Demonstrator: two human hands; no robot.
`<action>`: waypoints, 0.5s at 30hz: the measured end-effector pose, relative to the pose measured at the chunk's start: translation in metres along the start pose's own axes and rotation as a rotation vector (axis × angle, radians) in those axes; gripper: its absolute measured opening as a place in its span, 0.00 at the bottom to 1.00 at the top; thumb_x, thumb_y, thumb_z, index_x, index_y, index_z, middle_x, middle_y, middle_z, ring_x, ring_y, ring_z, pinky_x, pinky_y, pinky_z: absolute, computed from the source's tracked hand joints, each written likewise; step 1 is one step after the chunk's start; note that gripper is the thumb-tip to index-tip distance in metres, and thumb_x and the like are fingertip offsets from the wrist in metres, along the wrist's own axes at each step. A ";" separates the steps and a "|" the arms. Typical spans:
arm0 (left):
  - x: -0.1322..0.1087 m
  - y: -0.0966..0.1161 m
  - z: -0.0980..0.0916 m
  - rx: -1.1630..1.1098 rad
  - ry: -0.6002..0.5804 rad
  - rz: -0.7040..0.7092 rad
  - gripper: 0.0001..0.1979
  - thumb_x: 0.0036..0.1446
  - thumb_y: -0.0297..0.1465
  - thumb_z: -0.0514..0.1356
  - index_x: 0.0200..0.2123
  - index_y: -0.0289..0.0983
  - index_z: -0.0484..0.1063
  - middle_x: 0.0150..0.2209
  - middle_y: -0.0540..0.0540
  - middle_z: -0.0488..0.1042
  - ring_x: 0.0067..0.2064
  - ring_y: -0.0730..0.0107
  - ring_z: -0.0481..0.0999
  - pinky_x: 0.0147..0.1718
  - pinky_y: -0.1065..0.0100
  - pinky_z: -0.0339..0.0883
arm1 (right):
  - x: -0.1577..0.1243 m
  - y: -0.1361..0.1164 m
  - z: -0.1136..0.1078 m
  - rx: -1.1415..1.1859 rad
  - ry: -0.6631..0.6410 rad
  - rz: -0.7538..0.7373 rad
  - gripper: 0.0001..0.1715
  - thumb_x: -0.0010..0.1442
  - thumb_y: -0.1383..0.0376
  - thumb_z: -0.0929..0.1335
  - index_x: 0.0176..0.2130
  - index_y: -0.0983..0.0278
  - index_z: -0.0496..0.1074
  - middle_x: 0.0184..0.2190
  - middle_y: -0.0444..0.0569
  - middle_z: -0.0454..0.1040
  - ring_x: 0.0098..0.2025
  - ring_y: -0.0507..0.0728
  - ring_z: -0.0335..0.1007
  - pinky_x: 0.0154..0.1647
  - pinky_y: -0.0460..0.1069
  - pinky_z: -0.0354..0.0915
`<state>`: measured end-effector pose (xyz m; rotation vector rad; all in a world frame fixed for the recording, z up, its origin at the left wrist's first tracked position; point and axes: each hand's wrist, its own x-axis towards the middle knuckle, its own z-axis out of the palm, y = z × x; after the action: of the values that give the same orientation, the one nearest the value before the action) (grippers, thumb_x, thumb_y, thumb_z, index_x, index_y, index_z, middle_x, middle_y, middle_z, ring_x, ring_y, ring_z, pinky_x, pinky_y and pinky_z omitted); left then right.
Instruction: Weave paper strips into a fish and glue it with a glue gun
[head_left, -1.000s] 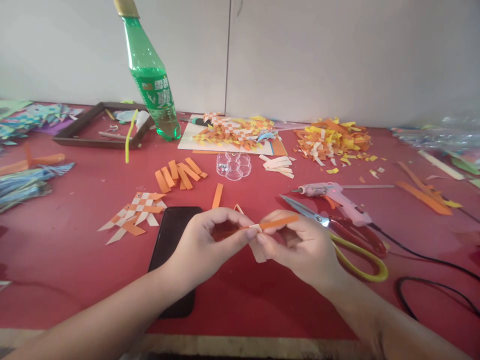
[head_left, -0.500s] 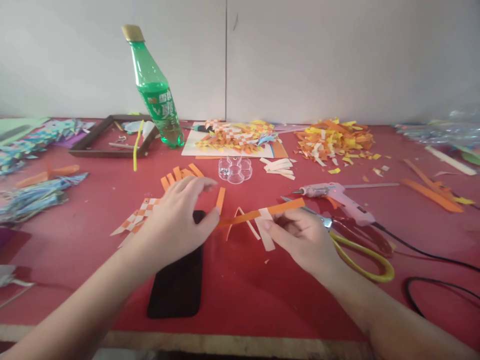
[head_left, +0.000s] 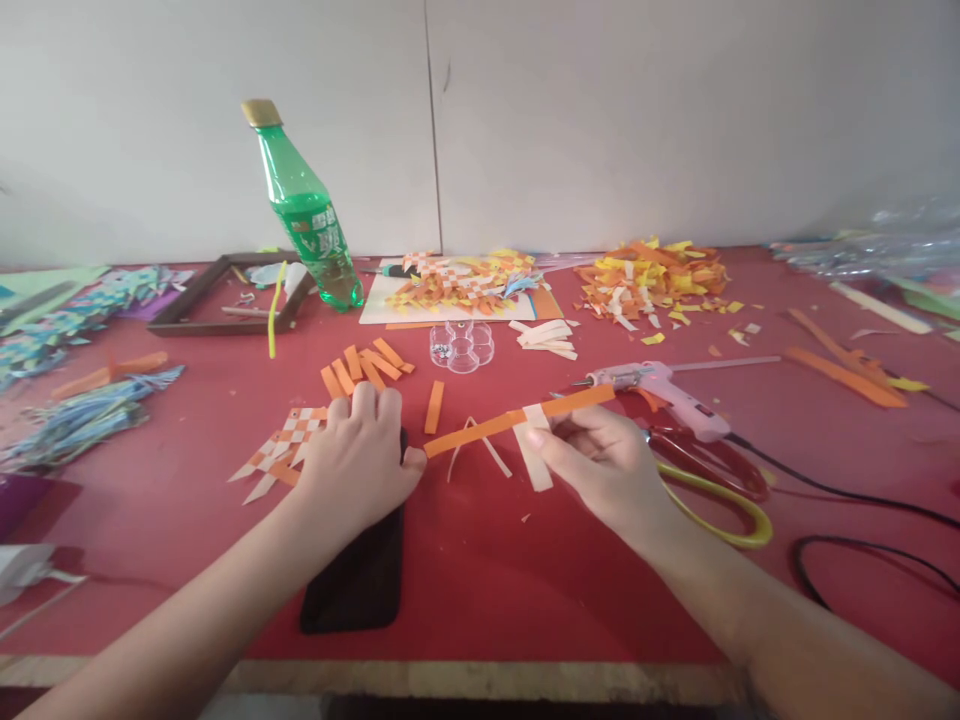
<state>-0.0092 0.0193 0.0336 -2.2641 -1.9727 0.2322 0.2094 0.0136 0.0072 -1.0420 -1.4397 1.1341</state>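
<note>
Between the thumb and fingers of my right hand [head_left: 604,465] is a long orange paper strip [head_left: 480,432] with a white paper strip [head_left: 534,460] wrapped across it. My left hand [head_left: 364,440] is above the upper end of a black phone [head_left: 356,580], thumb apart from the fingers and close to the orange strip's left end. Its fingertips point down and are partly hidden. Beside it lie woven orange-and-white checkered paper pieces [head_left: 281,445], and just beyond are several short orange strips [head_left: 367,365]. A single orange strip [head_left: 434,407] and a folded thin white strip [head_left: 491,455] rest nearby.
Yellow-and-red-handled scissors [head_left: 750,528] and a pink glue gun [head_left: 679,395] with a black cord lie at right. A green bottle [head_left: 311,220] leans beside a dark frame [head_left: 187,300]. Behind are a clear flower-shaped tray [head_left: 463,347] and a paper-scrap pile [head_left: 652,280].
My left hand has turned palm-down, its fingers lowering and its thumb moving away from the orange strip's end. My right hand still holds the strips. The view has shifted slightly.
</note>
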 end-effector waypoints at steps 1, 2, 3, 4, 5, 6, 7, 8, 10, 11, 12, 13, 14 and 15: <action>0.000 -0.001 0.000 -0.001 0.004 0.010 0.16 0.54 0.33 0.54 0.45 0.32 0.66 0.45 0.33 0.68 0.45 0.41 0.72 0.36 0.54 0.68 | 0.000 0.000 0.000 -0.003 0.005 0.001 0.14 0.57 0.64 0.69 0.21 0.61 0.67 0.16 0.42 0.72 0.20 0.50 0.70 0.24 0.45 0.69; -0.001 -0.002 0.001 -0.001 0.006 0.020 0.16 0.54 0.33 0.54 0.46 0.32 0.65 0.46 0.33 0.67 0.45 0.41 0.72 0.36 0.54 0.68 | 0.000 0.000 0.000 -0.005 0.008 0.004 0.14 0.57 0.64 0.70 0.21 0.61 0.68 0.17 0.42 0.72 0.21 0.51 0.71 0.24 0.45 0.70; -0.001 -0.002 0.001 -0.003 0.009 0.028 0.16 0.54 0.32 0.54 0.46 0.32 0.65 0.46 0.33 0.67 0.45 0.41 0.72 0.36 0.54 0.68 | 0.000 0.000 0.000 -0.004 0.011 0.007 0.14 0.57 0.64 0.70 0.21 0.61 0.68 0.17 0.42 0.72 0.21 0.51 0.71 0.24 0.46 0.70; -0.002 -0.003 0.001 -0.007 0.014 0.030 0.16 0.55 0.32 0.54 0.47 0.32 0.64 0.47 0.33 0.66 0.45 0.41 0.72 0.36 0.53 0.69 | -0.001 -0.001 0.000 -0.003 0.014 0.010 0.14 0.56 0.64 0.70 0.21 0.61 0.68 0.17 0.42 0.72 0.21 0.51 0.71 0.23 0.46 0.70; -0.003 -0.003 0.001 -0.012 0.017 0.031 0.16 0.55 0.31 0.53 0.47 0.32 0.64 0.47 0.33 0.66 0.45 0.41 0.72 0.36 0.53 0.69 | -0.001 -0.001 0.000 0.000 0.017 0.012 0.14 0.56 0.63 0.70 0.21 0.61 0.68 0.17 0.42 0.72 0.21 0.51 0.71 0.23 0.46 0.70; -0.003 -0.003 0.001 -0.017 0.019 0.029 0.16 0.55 0.31 0.53 0.46 0.31 0.64 0.47 0.33 0.65 0.45 0.41 0.71 0.36 0.53 0.69 | -0.001 -0.001 0.000 0.000 0.016 0.014 0.14 0.56 0.63 0.70 0.21 0.61 0.68 0.17 0.42 0.72 0.21 0.51 0.71 0.23 0.46 0.70; -0.003 -0.003 0.002 -0.021 0.017 0.026 0.15 0.55 0.31 0.53 0.46 0.31 0.63 0.46 0.32 0.65 0.45 0.41 0.71 0.36 0.54 0.69 | -0.001 -0.001 0.000 0.000 0.016 0.015 0.14 0.56 0.63 0.70 0.21 0.61 0.68 0.17 0.42 0.72 0.21 0.51 0.71 0.23 0.46 0.70; -0.004 -0.004 0.002 -0.024 0.011 0.025 0.15 0.55 0.31 0.53 0.45 0.31 0.63 0.46 0.32 0.65 0.46 0.42 0.71 0.36 0.54 0.69 | -0.001 0.000 0.000 0.001 0.014 0.013 0.14 0.56 0.63 0.70 0.21 0.61 0.68 0.17 0.42 0.73 0.21 0.51 0.71 0.23 0.46 0.70; -0.004 -0.004 0.002 -0.021 -0.005 0.026 0.15 0.55 0.31 0.53 0.45 0.31 0.62 0.46 0.33 0.64 0.46 0.43 0.70 0.36 0.54 0.70 | 0.000 0.000 0.001 0.009 0.010 0.011 0.13 0.56 0.64 0.70 0.21 0.61 0.69 0.17 0.42 0.73 0.21 0.51 0.71 0.23 0.46 0.70; -0.004 -0.004 0.002 -0.018 -0.007 0.026 0.15 0.55 0.31 0.53 0.45 0.31 0.62 0.46 0.33 0.64 0.46 0.43 0.70 0.36 0.54 0.70 | 0.000 0.000 0.001 0.014 0.009 0.011 0.13 0.56 0.65 0.70 0.21 0.61 0.68 0.17 0.42 0.73 0.21 0.51 0.71 0.23 0.46 0.70; -0.004 -0.005 0.002 -0.017 -0.004 0.026 0.14 0.56 0.31 0.53 0.45 0.31 0.61 0.46 0.33 0.64 0.46 0.43 0.69 0.36 0.55 0.70 | 0.001 0.000 0.001 0.019 0.009 0.010 0.14 0.56 0.65 0.70 0.21 0.61 0.68 0.17 0.42 0.73 0.21 0.51 0.71 0.23 0.46 0.70; -0.005 -0.005 0.002 -0.017 -0.001 0.029 0.14 0.56 0.31 0.53 0.45 0.31 0.61 0.47 0.33 0.64 0.47 0.44 0.69 0.36 0.55 0.70 | 0.001 0.000 0.002 0.023 0.013 0.008 0.14 0.56 0.65 0.70 0.21 0.61 0.68 0.17 0.42 0.72 0.20 0.51 0.71 0.23 0.46 0.70; -0.005 -0.005 0.002 -0.019 0.001 0.031 0.14 0.55 0.31 0.53 0.45 0.32 0.61 0.47 0.33 0.64 0.48 0.44 0.68 0.36 0.55 0.70 | 0.001 0.000 0.002 0.024 0.016 0.006 0.14 0.56 0.65 0.70 0.21 0.61 0.67 0.17 0.42 0.72 0.20 0.51 0.71 0.23 0.46 0.69; -0.005 -0.005 0.003 -0.024 0.003 0.032 0.14 0.55 0.30 0.53 0.45 0.32 0.60 0.47 0.33 0.63 0.48 0.44 0.67 0.36 0.56 0.70 | 0.001 0.000 0.002 0.024 0.020 0.005 0.14 0.55 0.65 0.70 0.21 0.61 0.67 0.17 0.42 0.72 0.20 0.51 0.71 0.22 0.46 0.69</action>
<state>-0.0155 0.0153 0.0321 -2.3111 -1.9496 0.2089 0.2074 0.0143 0.0076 -1.0380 -1.4048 1.1393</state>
